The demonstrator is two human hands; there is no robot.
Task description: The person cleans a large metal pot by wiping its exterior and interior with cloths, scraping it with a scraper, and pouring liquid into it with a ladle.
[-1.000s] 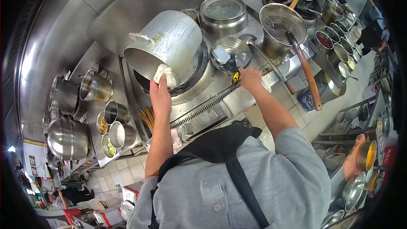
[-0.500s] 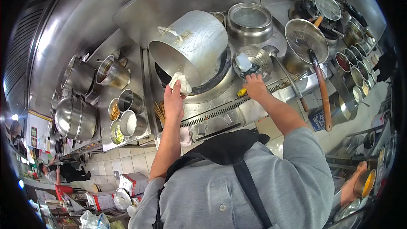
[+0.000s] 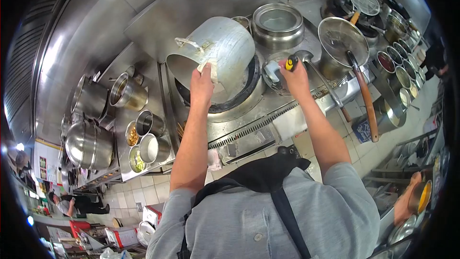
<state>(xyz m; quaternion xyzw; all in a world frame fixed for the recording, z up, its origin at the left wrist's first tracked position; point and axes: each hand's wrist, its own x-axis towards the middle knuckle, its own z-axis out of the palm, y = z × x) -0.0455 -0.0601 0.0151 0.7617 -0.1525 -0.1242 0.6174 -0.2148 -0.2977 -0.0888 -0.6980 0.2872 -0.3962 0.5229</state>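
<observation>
A big aluminium stockpot (image 3: 218, 43) lies tilted on the wok burner (image 3: 251, 88), its mouth facing left and toward me. My left hand (image 3: 202, 86) is closed on a white cloth (image 3: 208, 71) and presses it against the pot's lower rim. My right hand (image 3: 295, 79) grips a tool with a black and yellow handle (image 3: 291, 62), the handle's end pointing up. Beside that hand, a pale, flat-sided piece (image 3: 272, 71) lies over the perforated strainer (image 3: 274, 59); I cannot tell whether it is the tool's head. The right hand partly hides the strainer.
Right of the strainer lie a ladle (image 3: 326, 84) and a wooden-handled sieve (image 3: 342, 41) over a pot. A lidded-looking steel pot (image 3: 278, 36) stands behind. Steel bowls (image 3: 152, 148) and pots (image 3: 128, 91) fill the left counter. A person (image 3: 79, 205) stands far left.
My right hand has lifted from the strainer's front edge, bringing the yellow-handled tool upright. My left hand has moved slightly right and up with the cloth along the pot's rim.
</observation>
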